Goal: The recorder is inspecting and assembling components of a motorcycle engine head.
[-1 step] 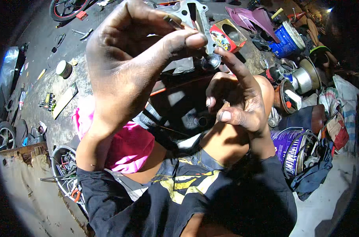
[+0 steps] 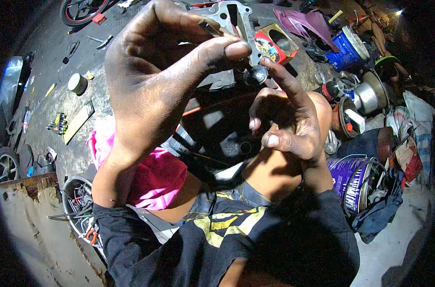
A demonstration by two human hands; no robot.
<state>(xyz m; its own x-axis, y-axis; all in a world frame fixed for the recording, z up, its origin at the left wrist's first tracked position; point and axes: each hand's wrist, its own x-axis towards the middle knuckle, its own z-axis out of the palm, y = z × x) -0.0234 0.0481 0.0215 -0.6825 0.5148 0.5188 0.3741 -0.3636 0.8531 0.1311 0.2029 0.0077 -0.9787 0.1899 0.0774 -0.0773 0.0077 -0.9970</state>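
Observation:
My left hand (image 2: 153, 91) is raised in the upper middle, its thumb and fingers closed on a pale metal engine part (image 2: 246, 32) with bolt holes, which looks like a cylinder block. Much of the part is hidden behind that hand. A small dark edge shows between the fingers; what it belongs to is unclear. My right hand (image 2: 294, 112) is just below and to the right. Its index finger points up, with the tip at the part's lower corner, while the other fingers are bent and apart from the thumb. Nothing shows in it.
Pink cloth (image 2: 162, 179) lies over my left thigh. Beyond my hands is a red box (image 2: 276, 44) with a round opening. A purple bucket (image 2: 350, 184) of parts stands at right, a blue bucket (image 2: 346, 46) farther off. A white can (image 2: 77, 83) is on the floor at left.

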